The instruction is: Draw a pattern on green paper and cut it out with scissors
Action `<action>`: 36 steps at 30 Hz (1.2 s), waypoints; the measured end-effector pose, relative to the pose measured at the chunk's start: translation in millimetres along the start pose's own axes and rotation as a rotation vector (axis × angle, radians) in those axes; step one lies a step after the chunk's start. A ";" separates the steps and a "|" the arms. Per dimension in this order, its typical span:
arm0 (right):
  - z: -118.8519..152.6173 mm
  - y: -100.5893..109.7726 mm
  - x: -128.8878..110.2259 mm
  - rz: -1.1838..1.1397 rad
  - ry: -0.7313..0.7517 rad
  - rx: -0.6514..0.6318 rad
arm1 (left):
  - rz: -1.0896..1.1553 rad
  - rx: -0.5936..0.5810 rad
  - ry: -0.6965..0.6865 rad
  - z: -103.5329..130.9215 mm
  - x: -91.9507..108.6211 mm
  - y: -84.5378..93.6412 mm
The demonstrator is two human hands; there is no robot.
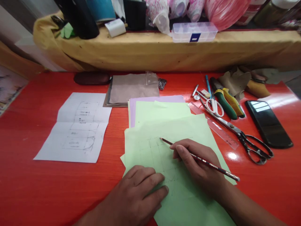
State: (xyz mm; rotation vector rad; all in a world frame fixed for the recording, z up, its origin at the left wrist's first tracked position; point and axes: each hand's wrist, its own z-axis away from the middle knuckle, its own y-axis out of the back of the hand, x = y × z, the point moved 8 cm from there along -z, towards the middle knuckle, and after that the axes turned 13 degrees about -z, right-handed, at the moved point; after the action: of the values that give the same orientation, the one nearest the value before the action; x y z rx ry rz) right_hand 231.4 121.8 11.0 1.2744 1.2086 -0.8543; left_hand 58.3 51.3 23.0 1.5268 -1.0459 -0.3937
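Note:
My right hand (pixel 199 166) grips a dark pencil (pixel 211 164), its tip at faint drawn lines on a light green sheet (pixel 188 125). The pencil's eraser end points to the lower right. My left hand (pixel 143 191) lies on the lower left of that sheet, fingers stretched out and slightly bent. Under the top sheet's far edge are more green sheets and a lilac sheet (pixel 132 110). Off to the left lies a creased white paper (pixel 61 138) bearing a pencilled diagram with marks too small to read.
To the right are a pink ruler (pixel 221 131), large scissors (pixel 242 133), white-handled scissors (pixel 215 107), green-and-yellow pliers (pixel 227 102) and a black phone (pixel 269 124). Brown sheets (pixel 135 89) and a dark case (pixel 91 78) lie behind. A cloth-covered ledge (pixel 141 53) holds a clear plastic box (pixel 194 32).

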 end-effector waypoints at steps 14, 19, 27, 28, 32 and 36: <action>0.3 0.2 1.5 0.006 -0.012 0.010 | -0.013 -0.042 -0.001 0.0 1.3 0.9; 0.1 0.9 1.5 0.015 -0.015 0.021 | -0.014 -0.026 0.000 -1.8 0.1 0.4; 0.3 2.3 1.3 -0.018 -0.009 0.037 | -0.001 -0.026 0.001 2.8 -2.7 -1.3; 0.4 1.9 1.1 -0.018 -0.007 0.032 | -0.002 -0.024 0.000 2.6 -2.6 -1.2; 0.8 0.8 0.6 -0.015 0.001 0.020 | -0.008 -0.024 -0.009 1.1 -1.1 -1.9; 0.0 -0.2 1.2 -0.003 -0.005 0.013 | -0.012 -0.040 -0.009 0.1 -1.6 -2.4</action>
State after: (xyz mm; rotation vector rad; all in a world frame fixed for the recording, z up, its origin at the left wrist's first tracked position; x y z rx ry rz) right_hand 231.5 121.9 9.8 1.2808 1.2031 -0.8685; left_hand 58.3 52.2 20.3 1.4976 -1.0297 -0.4280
